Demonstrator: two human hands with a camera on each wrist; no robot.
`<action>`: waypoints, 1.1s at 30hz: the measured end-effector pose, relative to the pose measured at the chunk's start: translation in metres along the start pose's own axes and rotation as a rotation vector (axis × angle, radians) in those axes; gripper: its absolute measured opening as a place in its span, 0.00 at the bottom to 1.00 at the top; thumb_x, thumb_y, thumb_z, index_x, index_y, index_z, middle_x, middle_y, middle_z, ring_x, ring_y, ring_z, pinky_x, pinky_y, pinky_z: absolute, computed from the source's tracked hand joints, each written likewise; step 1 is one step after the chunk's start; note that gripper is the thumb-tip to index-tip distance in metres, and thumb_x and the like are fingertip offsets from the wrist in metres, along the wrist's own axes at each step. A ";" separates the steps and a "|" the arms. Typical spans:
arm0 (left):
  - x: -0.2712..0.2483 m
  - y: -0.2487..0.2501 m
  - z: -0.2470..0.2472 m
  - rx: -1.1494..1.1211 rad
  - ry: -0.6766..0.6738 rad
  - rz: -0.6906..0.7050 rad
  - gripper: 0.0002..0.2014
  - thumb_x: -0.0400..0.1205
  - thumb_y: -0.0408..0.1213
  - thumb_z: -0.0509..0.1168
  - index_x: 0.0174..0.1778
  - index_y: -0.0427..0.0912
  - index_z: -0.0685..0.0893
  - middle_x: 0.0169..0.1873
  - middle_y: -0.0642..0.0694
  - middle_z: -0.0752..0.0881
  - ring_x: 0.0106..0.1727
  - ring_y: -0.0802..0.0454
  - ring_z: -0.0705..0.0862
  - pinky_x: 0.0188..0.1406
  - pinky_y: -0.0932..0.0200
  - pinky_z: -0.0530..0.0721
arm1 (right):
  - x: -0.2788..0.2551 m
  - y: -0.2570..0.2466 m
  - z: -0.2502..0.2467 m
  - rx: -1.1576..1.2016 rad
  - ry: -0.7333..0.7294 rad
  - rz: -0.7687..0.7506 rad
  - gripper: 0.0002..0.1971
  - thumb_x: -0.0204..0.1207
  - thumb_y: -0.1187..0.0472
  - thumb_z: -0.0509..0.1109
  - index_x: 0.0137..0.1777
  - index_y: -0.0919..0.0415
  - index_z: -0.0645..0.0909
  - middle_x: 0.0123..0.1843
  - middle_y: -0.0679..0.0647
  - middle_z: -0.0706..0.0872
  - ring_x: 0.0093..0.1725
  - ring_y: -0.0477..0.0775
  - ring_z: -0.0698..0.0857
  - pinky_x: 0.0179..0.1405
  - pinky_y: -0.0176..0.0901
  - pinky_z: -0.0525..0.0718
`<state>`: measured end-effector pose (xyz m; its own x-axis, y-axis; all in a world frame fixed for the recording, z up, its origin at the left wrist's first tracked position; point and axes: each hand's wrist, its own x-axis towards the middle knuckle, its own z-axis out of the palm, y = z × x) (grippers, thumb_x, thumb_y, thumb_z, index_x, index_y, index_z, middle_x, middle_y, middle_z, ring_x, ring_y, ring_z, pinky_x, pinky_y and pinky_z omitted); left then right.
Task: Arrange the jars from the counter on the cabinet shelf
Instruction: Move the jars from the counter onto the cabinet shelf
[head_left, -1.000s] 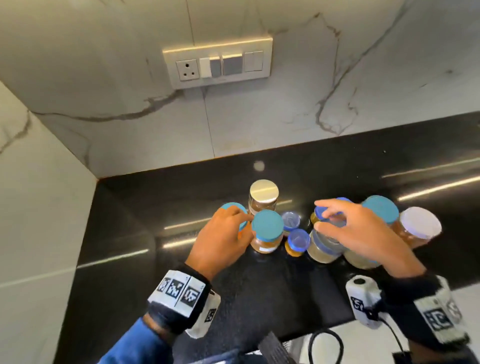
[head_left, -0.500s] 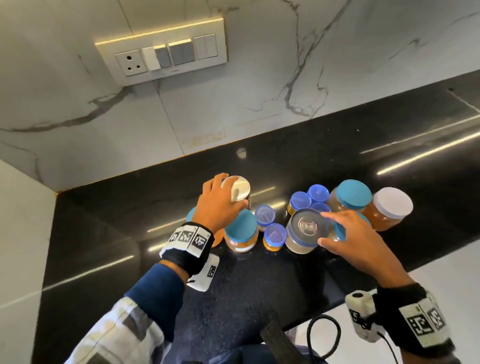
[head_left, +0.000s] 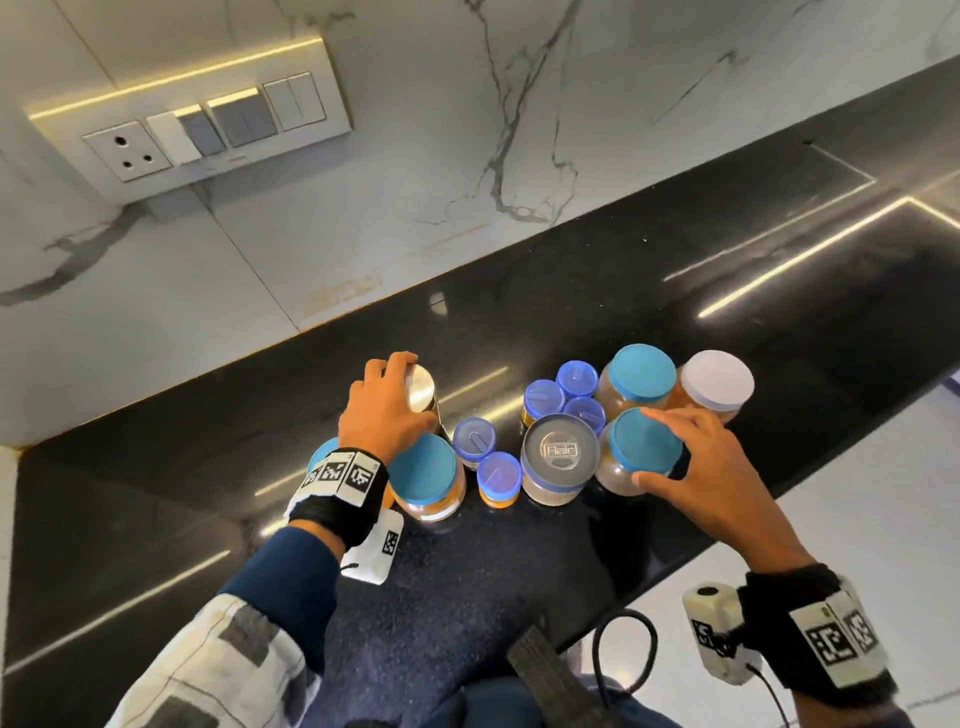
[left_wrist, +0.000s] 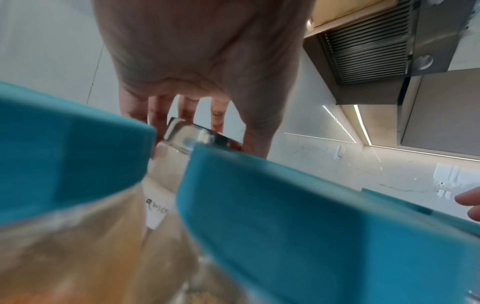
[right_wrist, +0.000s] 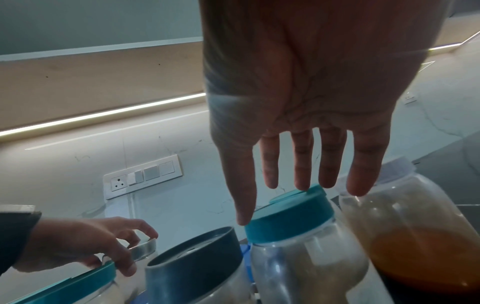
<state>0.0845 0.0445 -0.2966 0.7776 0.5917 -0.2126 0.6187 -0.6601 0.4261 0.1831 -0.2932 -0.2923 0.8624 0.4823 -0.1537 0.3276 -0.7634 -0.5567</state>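
Home kitchen: black stone counter (head_left: 779, 322) running along marble backsplash (head_left: 415, 156), switch panel (head_left: 192, 130), range hood (left_wrist: 376, 45) hanging overhead.

The left hand (head_left: 383, 415) reaches forward, palm down, its fingers (right_wrist: 135, 226) curled over the top of a silver-lidded jar (head_left: 421, 387) — thumb on the near side. The right hand (head_left: 696, 457) is spread, fingers (right_wrist: 301, 164) straight and slightly apart, thumb out to the side — hovering over a teal-lidded jar (head_left: 641, 447). Both wrists wear black bands.
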 end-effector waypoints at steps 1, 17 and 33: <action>-0.002 0.000 -0.002 0.001 0.026 0.010 0.38 0.69 0.46 0.76 0.75 0.57 0.69 0.69 0.45 0.73 0.65 0.39 0.76 0.53 0.46 0.79 | 0.000 0.003 0.000 0.002 -0.002 0.004 0.39 0.66 0.53 0.84 0.77 0.50 0.72 0.73 0.54 0.75 0.73 0.56 0.75 0.73 0.57 0.77; -0.064 0.008 -0.044 -0.292 0.314 0.249 0.38 0.67 0.47 0.77 0.74 0.58 0.71 0.68 0.54 0.75 0.64 0.51 0.75 0.64 0.54 0.76 | 0.009 -0.033 0.021 -0.139 0.067 -0.029 0.38 0.66 0.48 0.81 0.77 0.43 0.73 0.71 0.53 0.73 0.73 0.62 0.73 0.68 0.66 0.76; -0.140 0.027 -0.098 -0.296 0.555 0.396 0.38 0.69 0.55 0.79 0.75 0.53 0.75 0.66 0.58 0.79 0.66 0.60 0.75 0.67 0.62 0.73 | -0.015 -0.188 0.045 0.416 0.022 -0.718 0.52 0.66 0.49 0.84 0.85 0.58 0.58 0.70 0.52 0.74 0.70 0.48 0.80 0.66 0.46 0.83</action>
<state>-0.0186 -0.0102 -0.1691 0.7167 0.5339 0.4486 0.1866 -0.7667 0.6143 0.0910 -0.1382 -0.2221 0.5069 0.7798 0.3674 0.6354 -0.0501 -0.7705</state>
